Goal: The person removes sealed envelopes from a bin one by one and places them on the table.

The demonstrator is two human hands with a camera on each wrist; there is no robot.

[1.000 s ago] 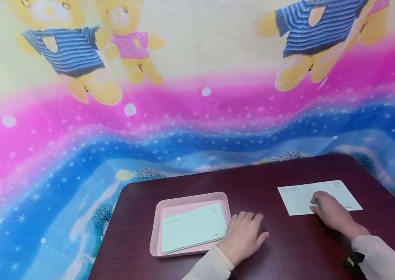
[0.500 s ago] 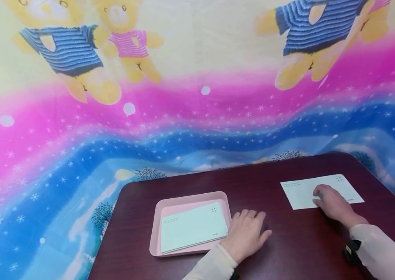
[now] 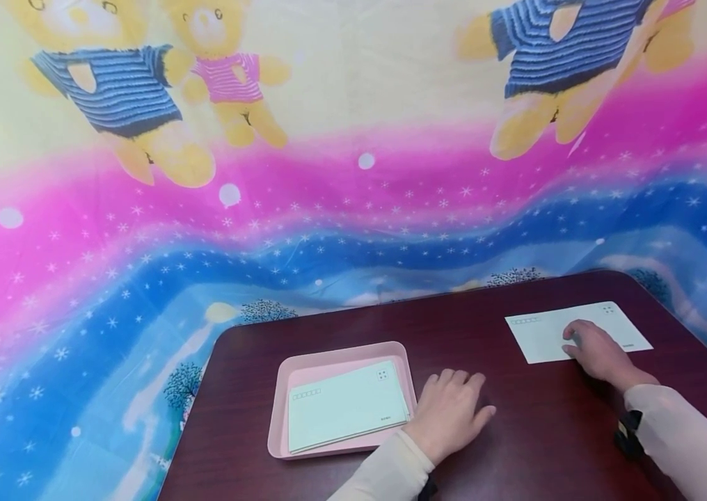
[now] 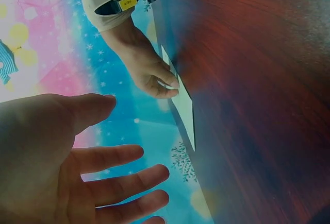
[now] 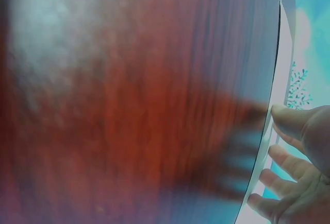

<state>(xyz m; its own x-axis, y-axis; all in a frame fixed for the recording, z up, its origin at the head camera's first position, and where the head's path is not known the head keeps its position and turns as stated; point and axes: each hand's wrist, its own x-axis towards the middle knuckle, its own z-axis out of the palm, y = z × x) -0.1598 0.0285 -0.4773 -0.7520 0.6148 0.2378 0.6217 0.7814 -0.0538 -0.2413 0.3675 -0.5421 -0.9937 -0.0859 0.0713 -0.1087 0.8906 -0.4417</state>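
A pale green envelope (image 3: pixel 547 334) lies flat near the table's far right, with small printed boxes at one corner and a stamp mark at another. The fingertips of my right hand (image 3: pixel 598 353) rest on its upper face; the right wrist view shows the thumb and fingers spread along the envelope (image 5: pixel 281 74), not wrapped round it. My left hand (image 3: pixel 450 414) is held with fingers extended beside the right side of a pink tray (image 3: pixel 278 410), holding nothing. Inside the tray sits a small stack of similar envelopes (image 3: pixel 347 410), its lower right corner close to the left hand.
The dark red-brown table (image 3: pixel 454 334) has a rounded far edge. Right behind it hangs a cloth backdrop (image 3: pixel 341 209) printed with teddy bears and snowflakes. A black strap (image 4: pixel 129 1) is worn on the right wrist.
The right hand and the envelope under its fingertips have moved together toward the table's far edge. The left hand has drifted slightly right and away from the person. Tray and stack stay put.
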